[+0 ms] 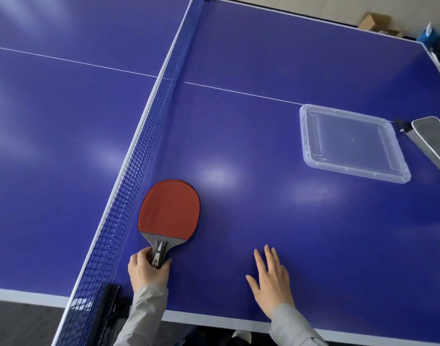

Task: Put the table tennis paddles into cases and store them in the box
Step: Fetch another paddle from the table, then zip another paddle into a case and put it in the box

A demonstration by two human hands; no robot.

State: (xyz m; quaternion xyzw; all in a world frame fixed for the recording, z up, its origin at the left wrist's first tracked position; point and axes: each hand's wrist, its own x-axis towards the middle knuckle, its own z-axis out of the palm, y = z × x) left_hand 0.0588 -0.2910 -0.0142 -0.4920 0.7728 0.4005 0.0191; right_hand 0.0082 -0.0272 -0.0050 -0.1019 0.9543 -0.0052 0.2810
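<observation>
Listing from the near edge, we record: left hand (149, 270), fingers curled round the handle of the stacked paddles (169, 212) (red rubber up, a second blade's rim showing beneath), lying just beside the net (149, 126). Right hand (271, 280), fingers straight, holding nothing, over the blue table (263, 58). Clear plastic lid (348, 168), well apart to the right. Grey case (430, 136), just beyond the lid, partly cropped.
</observation>
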